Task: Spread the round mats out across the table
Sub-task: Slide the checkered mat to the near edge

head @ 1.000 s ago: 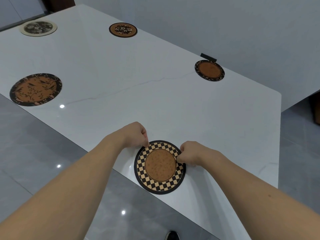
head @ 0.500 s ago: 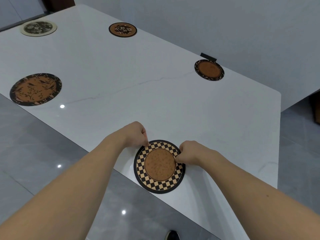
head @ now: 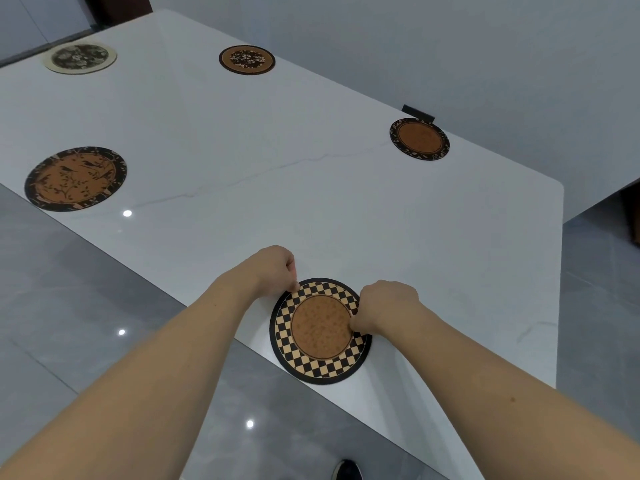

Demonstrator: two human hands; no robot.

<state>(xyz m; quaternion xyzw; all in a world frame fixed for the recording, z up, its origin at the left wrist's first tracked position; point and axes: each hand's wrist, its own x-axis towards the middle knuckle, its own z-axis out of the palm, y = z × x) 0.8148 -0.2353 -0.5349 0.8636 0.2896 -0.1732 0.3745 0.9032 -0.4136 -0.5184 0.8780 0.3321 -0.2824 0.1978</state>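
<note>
A round mat with a black-and-tan checkered ring and a cork-brown centre (head: 320,329) lies flat at the near edge of the white table (head: 311,209), its rim slightly over the edge. My left hand (head: 273,270) pinches its upper left rim. My right hand (head: 384,310) grips its right side, fingers curled on the ring. Further mats lie spread out: a bird-patterned one (head: 75,178) at the left, a cream-rimmed one (head: 80,57) far left, a floral one (head: 247,59) at the back, and a leaf-bordered one (head: 419,138) at the right edge.
A small black object (head: 417,113) sits at the table's far edge behind the leaf-bordered mat. Grey tiled floor (head: 69,306) runs along the near side, with a dark shoe (head: 347,471) at the bottom. A grey wall stands beyond the table.
Almost nothing moved. The checkered mat shifted a touch toward the table's middle under both hands.
</note>
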